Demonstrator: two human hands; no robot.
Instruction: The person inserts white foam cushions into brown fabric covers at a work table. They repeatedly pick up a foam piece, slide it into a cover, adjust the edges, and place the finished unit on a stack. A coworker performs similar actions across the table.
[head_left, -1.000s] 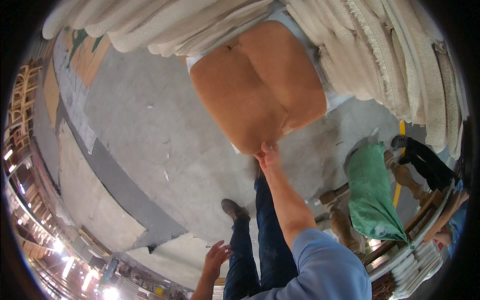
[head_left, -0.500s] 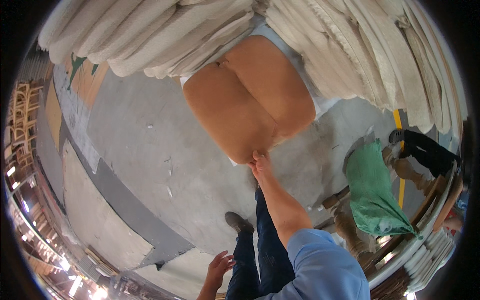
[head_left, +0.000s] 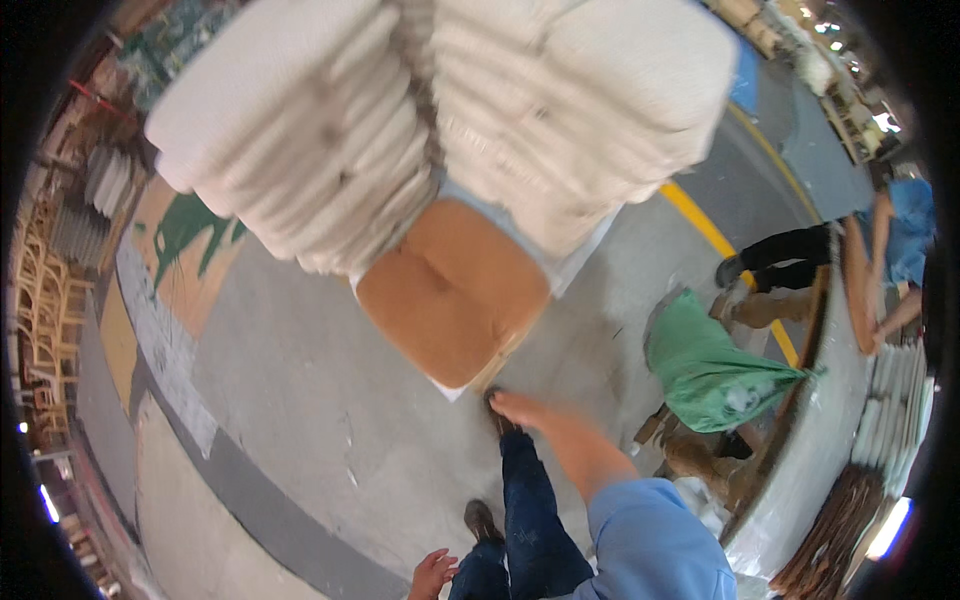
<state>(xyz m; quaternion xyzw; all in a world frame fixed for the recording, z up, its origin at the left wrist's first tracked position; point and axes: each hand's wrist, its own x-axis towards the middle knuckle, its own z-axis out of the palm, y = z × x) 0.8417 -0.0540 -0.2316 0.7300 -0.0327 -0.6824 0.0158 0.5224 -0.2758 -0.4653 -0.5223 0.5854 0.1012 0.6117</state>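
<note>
We are viewing a brown cushion (head_left: 455, 290), which is lying near the middle on a white sheet (head_left: 447, 391) over the grey floor (head_left: 330, 400). Our right hand (head_left: 518, 408) is hovering just short of its near corner, loose and gripping nothing; blur is obscuring the exact finger spacing. Our left hand (head_left: 432, 574) is hanging well apart beside our leg, empty, fingers parted. A left stack of cream cushions (head_left: 290, 140) and a right stack of cream cushions (head_left: 580, 110) are forming a corner and blocking the cushion's two far sides; its near sides are facing open floor. To the right, a green sack (head_left: 700, 365) is leaning across brown shaped pieces (head_left: 695, 458) and obstructing that side. Beyond it, a yellow line (head_left: 698, 222) is crossing the floor, and a co-worker (head_left: 908, 230) is occupying the right edge. A pale board (head_left: 200, 500) is covering floor at lower left.
</note>
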